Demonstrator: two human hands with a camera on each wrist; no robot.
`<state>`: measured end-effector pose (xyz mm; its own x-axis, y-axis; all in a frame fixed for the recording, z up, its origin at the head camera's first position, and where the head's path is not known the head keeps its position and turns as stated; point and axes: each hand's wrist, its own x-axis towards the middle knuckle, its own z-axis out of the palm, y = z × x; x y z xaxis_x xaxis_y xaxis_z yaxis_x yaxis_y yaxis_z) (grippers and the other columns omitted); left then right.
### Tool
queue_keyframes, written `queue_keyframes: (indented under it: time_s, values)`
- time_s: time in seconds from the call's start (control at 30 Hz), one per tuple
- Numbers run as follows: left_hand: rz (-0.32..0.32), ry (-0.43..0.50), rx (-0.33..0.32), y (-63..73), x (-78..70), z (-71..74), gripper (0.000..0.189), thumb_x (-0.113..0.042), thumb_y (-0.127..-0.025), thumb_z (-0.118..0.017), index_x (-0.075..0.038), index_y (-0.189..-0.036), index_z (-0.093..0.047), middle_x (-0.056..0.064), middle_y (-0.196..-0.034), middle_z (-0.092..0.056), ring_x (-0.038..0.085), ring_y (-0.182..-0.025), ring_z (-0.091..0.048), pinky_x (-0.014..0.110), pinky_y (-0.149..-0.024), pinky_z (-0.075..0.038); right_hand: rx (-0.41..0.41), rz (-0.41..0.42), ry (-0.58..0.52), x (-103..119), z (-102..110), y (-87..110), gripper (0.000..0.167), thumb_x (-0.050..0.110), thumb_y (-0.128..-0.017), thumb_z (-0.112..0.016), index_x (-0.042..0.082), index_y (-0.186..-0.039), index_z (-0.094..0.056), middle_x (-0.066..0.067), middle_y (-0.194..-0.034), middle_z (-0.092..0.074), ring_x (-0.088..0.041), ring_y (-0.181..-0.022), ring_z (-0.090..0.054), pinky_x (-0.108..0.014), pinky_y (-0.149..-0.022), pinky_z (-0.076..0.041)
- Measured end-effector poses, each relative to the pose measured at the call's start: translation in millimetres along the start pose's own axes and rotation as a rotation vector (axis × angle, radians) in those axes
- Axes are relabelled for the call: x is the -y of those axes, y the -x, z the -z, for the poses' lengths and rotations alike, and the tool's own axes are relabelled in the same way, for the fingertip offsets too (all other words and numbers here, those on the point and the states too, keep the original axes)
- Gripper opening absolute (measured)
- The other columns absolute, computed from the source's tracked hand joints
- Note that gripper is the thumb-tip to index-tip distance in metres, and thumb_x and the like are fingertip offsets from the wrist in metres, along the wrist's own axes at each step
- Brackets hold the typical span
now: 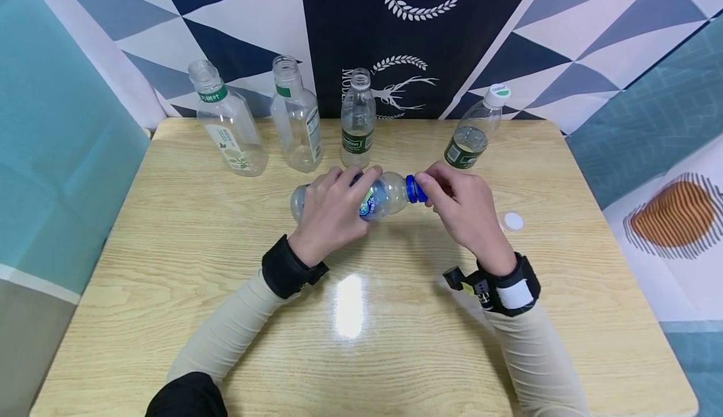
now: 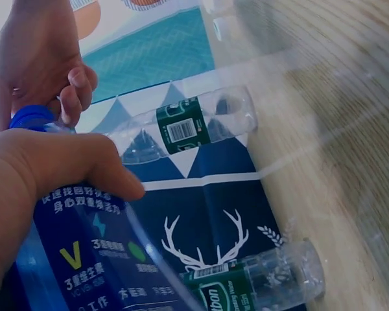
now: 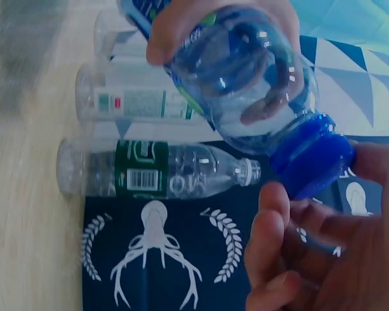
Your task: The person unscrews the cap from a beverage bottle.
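A clear plastic bottle with a blue label lies sideways just above the table, its neck to the right. My left hand grips it around the label from above. At the neck, the fingers and thumb of my right hand pinch the blue cap. That cap sits on the bottle's mouth in the right wrist view; whether it is loose or tight I cannot tell. The left wrist view shows the blue label with printed text beneath my left thumb.
Along the table's back edge stand two clear square bottles and a small green-labelled bottle, all uncapped. Another green-labelled bottle with a white cap stands to the right. A loose white cap lies beside my right wrist.
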<state>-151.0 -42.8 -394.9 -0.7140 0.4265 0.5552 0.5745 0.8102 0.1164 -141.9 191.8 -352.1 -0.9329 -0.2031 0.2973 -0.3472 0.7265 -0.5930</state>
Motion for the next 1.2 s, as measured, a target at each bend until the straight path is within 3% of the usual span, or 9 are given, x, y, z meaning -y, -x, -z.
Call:
queue_keyframes:
  time_s: [0.13, 0.2, 0.33, 0.63, 0.9, 1.0, 1.1, 1.2]
  values:
    - [-0.007, -0.034, -0.039, -0.5, -0.3, -0.3, 0.071, -0.02, -0.063, -0.082, -0.02, -0.132, -0.063, 0.008, -0.109, -0.073, 0.03, -0.084, -0.068, 0.042, -0.068, -0.061, 0.015, -0.078, -0.046, 1.2, 0.5, -0.8, 0.048, 0.052, -0.104, -0.051, 0.011, -0.087, -0.068, -0.005, -0.065, -0.066, -0.018, -0.055, -0.057, -0.03, -0.05, -0.04]
    - [-0.008, -0.034, -0.045, -0.5, -0.5, -0.6, 0.071, -0.019, -0.063, -0.082, -0.02, -0.132, -0.063, 0.008, -0.108, -0.073, 0.029, -0.083, -0.067, 0.042, -0.067, -0.06, 0.026, -0.078, -0.065, 1.7, 1.3, -1.0, 0.048, 0.051, -0.104, -0.051, 0.011, -0.084, -0.067, -0.005, -0.064, -0.065, -0.019, -0.055, -0.056, -0.029, -0.05, -0.04]
    - [0.002, -0.014, -0.037, -0.3, -0.4, -0.9, 0.072, -0.018, -0.062, -0.082, -0.02, -0.132, -0.063, 0.007, -0.108, -0.073, 0.029, -0.083, -0.067, 0.041, -0.066, -0.06, 0.045, -0.054, -0.114, 1.4, 2.9, -0.6, 0.041, 0.046, -0.104, -0.056, 0.009, -0.092, -0.069, -0.006, -0.069, -0.067, -0.019, -0.058, -0.06, -0.026, -0.05, -0.042]
    - [0.01, 0.027, -0.017, -0.3, 0.0, -1.2, 0.074, -0.023, -0.062, -0.085, -0.02, -0.133, -0.062, 0.006, -0.109, -0.073, 0.027, -0.082, -0.066, 0.04, -0.065, -0.06, 0.054, 0.109, -0.137, -3.1, 12.0, 0.6, 0.026, 0.02, -0.096, -0.071, 0.003, -0.116, -0.07, -0.008, -0.09, -0.074, -0.013, -0.072, -0.06, -0.021, -0.064, -0.049]
    - [0.046, 0.094, 0.026, -0.9, 1.9, -2.1, 0.079, -0.029, -0.062, -0.09, -0.019, -0.135, -0.062, 0.007, -0.115, -0.074, 0.028, -0.088, -0.07, 0.042, -0.065, -0.061, 0.038, 0.232, -0.186, -11.8, 21.2, -0.6, 0.041, 0.0, -0.085, -0.08, 0.003, -0.124, -0.068, -0.009, -0.105, -0.073, -0.005, -0.079, -0.062, -0.017, -0.068, -0.049]
    - [0.073, 0.123, 0.028, -1.7, 3.8, -0.4, 0.081, -0.032, -0.06, -0.093, -0.018, -0.134, -0.062, 0.008, -0.116, -0.074, 0.028, -0.088, -0.07, 0.043, -0.062, -0.06, 0.005, 0.194, -0.174, -19.8, 32.2, -0.1, 0.045, -0.004, -0.083, -0.079, 0.002, -0.126, -0.067, -0.009, -0.106, -0.071, -0.001, -0.079, -0.062, -0.012, -0.071, -0.051]
    - [0.094, 0.137, 0.019, -2.6, 5.9, 2.7, 0.081, -0.032, -0.06, -0.092, -0.019, -0.134, -0.062, 0.008, -0.115, -0.074, 0.028, -0.088, -0.07, 0.044, -0.06, -0.059, -0.01, 0.104, -0.106, -31.6, 44.5, 0.2, 0.046, -0.002, -0.082, -0.08, 0.002, -0.126, -0.067, -0.01, -0.11, -0.07, -0.005, -0.08, -0.064, -0.008, -0.073, -0.05]
    - [0.107, 0.144, 0.012, -3.5, 7.8, 5.3, 0.08, -0.031, -0.06, -0.092, -0.019, -0.133, -0.062, 0.007, -0.113, -0.074, 0.029, -0.089, -0.07, 0.045, -0.06, -0.059, 0.054, -0.014, 0.025, -46.6, 51.4, 0.1, 0.041, 0.006, -0.083, -0.082, 0.004, -0.122, -0.069, -0.012, -0.112, -0.069, -0.016, -0.083, -0.066, -0.013, -0.072, -0.05]
